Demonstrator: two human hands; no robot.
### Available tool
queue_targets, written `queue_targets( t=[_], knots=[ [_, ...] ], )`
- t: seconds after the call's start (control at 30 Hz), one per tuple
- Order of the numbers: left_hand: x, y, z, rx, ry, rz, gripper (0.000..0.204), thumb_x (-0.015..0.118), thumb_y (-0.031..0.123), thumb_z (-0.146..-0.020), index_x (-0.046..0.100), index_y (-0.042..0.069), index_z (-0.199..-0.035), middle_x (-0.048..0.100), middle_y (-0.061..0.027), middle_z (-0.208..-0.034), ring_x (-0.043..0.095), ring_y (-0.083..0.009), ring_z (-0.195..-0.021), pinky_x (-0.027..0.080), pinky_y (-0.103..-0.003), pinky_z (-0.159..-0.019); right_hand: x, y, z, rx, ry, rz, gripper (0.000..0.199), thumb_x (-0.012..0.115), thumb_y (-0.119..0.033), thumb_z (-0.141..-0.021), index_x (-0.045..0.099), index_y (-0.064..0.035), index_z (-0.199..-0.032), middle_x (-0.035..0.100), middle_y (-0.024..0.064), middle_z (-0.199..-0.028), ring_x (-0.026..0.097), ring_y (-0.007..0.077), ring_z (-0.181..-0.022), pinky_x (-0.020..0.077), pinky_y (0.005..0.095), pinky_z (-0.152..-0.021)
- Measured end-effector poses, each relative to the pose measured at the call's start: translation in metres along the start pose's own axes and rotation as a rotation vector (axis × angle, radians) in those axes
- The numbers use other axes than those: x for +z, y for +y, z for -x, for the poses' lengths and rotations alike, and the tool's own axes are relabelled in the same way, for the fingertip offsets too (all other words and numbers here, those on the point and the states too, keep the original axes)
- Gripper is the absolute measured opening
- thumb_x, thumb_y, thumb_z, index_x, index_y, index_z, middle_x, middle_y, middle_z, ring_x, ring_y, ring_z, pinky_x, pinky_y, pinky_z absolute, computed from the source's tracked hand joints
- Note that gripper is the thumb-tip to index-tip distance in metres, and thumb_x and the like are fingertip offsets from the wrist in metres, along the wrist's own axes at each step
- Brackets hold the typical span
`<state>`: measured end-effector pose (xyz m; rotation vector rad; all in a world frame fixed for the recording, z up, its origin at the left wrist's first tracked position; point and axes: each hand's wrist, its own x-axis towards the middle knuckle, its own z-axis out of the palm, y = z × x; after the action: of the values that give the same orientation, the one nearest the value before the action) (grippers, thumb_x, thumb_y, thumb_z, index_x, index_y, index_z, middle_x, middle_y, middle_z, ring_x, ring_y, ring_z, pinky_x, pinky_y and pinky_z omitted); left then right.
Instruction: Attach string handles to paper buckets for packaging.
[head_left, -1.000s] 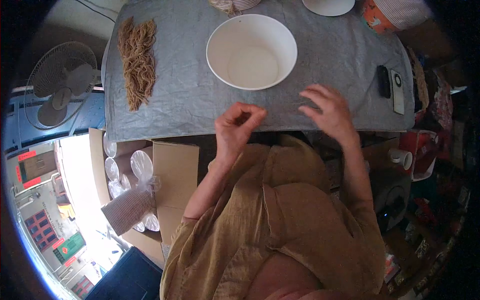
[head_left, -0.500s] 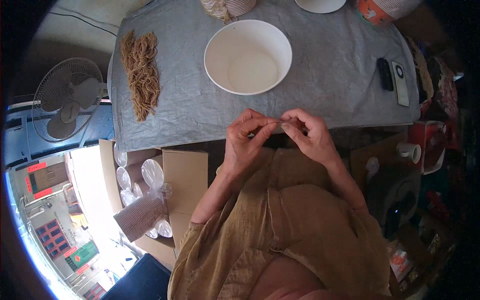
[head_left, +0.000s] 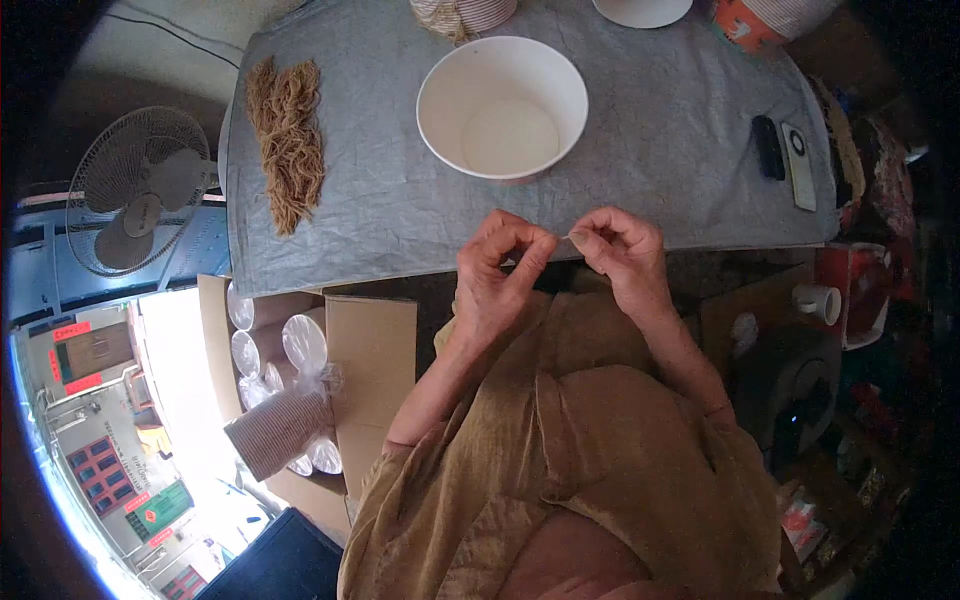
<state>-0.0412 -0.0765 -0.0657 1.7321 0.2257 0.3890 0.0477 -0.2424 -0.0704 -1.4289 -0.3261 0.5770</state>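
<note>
Thin pale strand (head_left: 566, 238) is just on the person's side of the white tub (head_left: 550, 110), with the left hand (head_left: 500, 265) and right hand (head_left: 628, 258) each pinching an end. Bunch of wavy brown cords (head_left: 286, 145) sits left of that tub, btw.

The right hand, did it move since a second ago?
Yes, the right hand moved left and down in the picture, judged against the white bowl.

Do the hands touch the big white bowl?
No, the left hand and right hand pinch a thin strand between them, apart from the white bowl.
</note>
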Motion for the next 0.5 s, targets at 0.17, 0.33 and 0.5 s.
queue_targets(
  t=[0.17, 0.33, 0.5],
  knots=[
    [-0.014, 0.031, -0.023, 0.246, 0.162, -0.304, 0.024, 0.075, 0.0, -0.082, 0.069, 0.003, -0.105, 0.063, -0.0104, -0.115, 0.067, -0.0153, -0.08, 0.053, -0.023, -0.056, -0.013, -0.029, -0.007, -0.011, 0.009, 0.013, 0.009, 0.069, -0.01, -0.092, 0.068, -0.0012, -0.092, 0.062, -0.0052, -0.078, 0.052, 0.0017, -0.07, 0.042, 0.0184, -0.061],
    [-0.022, 0.001, -0.053, 0.414, 0.079, -0.5, 0.02, 0.072, -0.002, -0.083, 0.069, 0.006, -0.101, 0.068, -0.0109, -0.109, 0.071, -0.0207, -0.083, 0.057, -0.03, -0.059, -0.016, -0.08, -0.026, -0.211, -0.065, 0.275, 0.009, 0.067, -0.009, -0.093, 0.066, -0.0008, -0.09, 0.057, -0.0071, -0.071, 0.047, 0.0005, -0.063, 0.0368, 0.0189, -0.055],
    [-0.012, 0.016, -0.033, 0.373, 0.023, -0.622, 0.015, 0.071, 0.001, -0.085, 0.069, 0.007, -0.098, 0.067, -0.0092, -0.096, 0.069, -0.0281, -0.082, 0.056, -0.037, -0.065, -0.019, -0.099, -0.049, -0.243, -0.254, 0.556, 0.007, 0.064, -0.003, -0.092, 0.062, 0.0022, -0.089, 0.053, -0.0072, -0.069, 0.043, -0.0007, -0.062, 0.0352, 0.0188, -0.054]
  ],
)
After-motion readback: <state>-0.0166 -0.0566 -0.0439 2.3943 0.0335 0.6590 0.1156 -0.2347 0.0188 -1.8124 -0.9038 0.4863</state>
